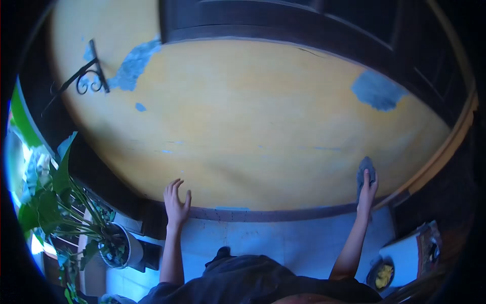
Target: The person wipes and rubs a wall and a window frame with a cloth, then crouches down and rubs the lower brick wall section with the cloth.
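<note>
My right hand (369, 192) grips a grey cloth (365, 169) near the lower right of the yellow wall (243, 116). The cloth sticks up above my fingers; whether it touches the wall I cannot tell. On the other side my left hand (176, 205) is raised before the wall's lower left part, fingers apart and holding nothing. The wall's paint has come off in grey patches, with one large patch (378, 91) at the upper right and another (134, 63) at the upper left.
A black scrolled metal bracket (86, 76) juts from the wall's left side. At lower left stands a leafy plant in a white pot (132, 248). A dark wooden window frame (283, 35) spans the top. A dark bowl with yellow pieces (380, 275) is at lower right.
</note>
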The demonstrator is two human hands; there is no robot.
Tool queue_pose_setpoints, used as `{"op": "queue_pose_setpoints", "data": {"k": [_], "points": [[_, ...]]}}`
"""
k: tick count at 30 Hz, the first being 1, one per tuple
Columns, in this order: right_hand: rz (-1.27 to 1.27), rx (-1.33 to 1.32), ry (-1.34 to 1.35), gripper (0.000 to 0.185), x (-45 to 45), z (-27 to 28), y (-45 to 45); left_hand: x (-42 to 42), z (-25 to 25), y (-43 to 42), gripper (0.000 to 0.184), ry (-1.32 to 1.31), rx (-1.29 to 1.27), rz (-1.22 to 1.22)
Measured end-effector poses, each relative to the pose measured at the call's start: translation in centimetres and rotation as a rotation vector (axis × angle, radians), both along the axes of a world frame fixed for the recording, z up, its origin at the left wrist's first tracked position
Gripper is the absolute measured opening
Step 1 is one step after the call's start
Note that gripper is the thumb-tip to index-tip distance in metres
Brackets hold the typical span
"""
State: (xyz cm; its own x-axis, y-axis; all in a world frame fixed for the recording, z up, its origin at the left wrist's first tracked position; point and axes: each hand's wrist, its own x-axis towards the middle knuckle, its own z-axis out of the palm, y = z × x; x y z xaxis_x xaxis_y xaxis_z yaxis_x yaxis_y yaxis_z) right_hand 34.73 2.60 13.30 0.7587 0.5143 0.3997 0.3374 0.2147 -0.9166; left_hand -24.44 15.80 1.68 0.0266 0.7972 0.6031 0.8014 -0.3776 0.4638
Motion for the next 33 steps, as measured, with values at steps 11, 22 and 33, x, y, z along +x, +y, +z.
{"op": "queue_pose_setpoints", "data": {"k": [11,22,33], "points": [[-0.311,0.150,-0.456,0.044,-9.3,6.5,19.5,-8.4,9.5,10.6,0.080,0.111,0.264,-0.081],[-0.237,0.093,-0.346,0.043,-13.8,3.4,15.4,-5.9,12.4,17.6,0.090,0.091,0.403,-0.044],[-0.393,-0.005,-0.378,0.041,-9.8,-0.1,10.8,-5.7,12.1,18.6,0.081,0.268,0.570,0.009]]}}
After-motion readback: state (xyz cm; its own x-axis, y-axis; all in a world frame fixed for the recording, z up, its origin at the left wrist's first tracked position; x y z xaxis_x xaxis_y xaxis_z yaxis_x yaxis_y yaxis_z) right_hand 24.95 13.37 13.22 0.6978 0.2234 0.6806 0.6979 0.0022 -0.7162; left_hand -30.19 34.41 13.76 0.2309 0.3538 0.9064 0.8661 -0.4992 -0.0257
